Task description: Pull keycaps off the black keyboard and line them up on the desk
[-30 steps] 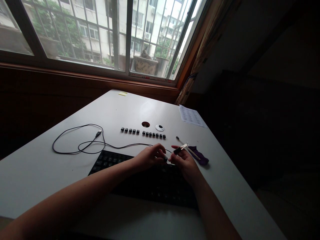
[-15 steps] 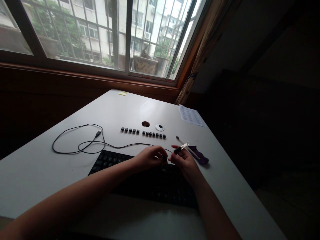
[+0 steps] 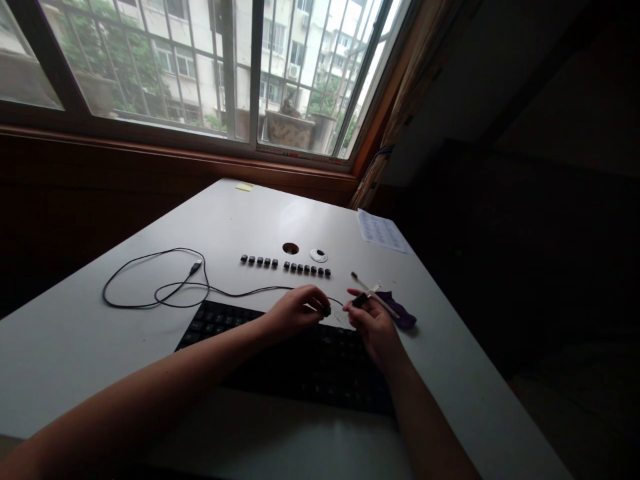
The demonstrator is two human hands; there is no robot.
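Note:
My left hand (image 3: 299, 308) is over the back edge of the black keyboard (image 3: 220, 315), with a small black keycap (image 3: 327, 311) pinched at its fingertips. To its right, my right hand (image 3: 374, 325) is closed around a small tool with a black handle (image 3: 359, 300) and a pale, shiny end pointing up and away; it looks like a keycap puller. A gap separates the two hands. Both forearms and the shade hide much of the keyboard. Behind it, a row of several black keycaps (image 3: 301, 267) stands on the white table.
The keyboard's black cable (image 3: 131, 306) loops at left, ending in a USB plug (image 3: 195, 267). Near the right hand lie a thin stick-like brush (image 3: 355, 275) and a purple cloth (image 3: 406, 319). Farther back are a round table hole (image 3: 291, 249), a white ring-shaped cover (image 3: 315, 257) and printed paper (image 3: 383, 235).
My hands have drawn slightly apart, the left moving left with the keycap. The tool in my right hand has shifted a little to the right. The keyboard and keycap row stay put.

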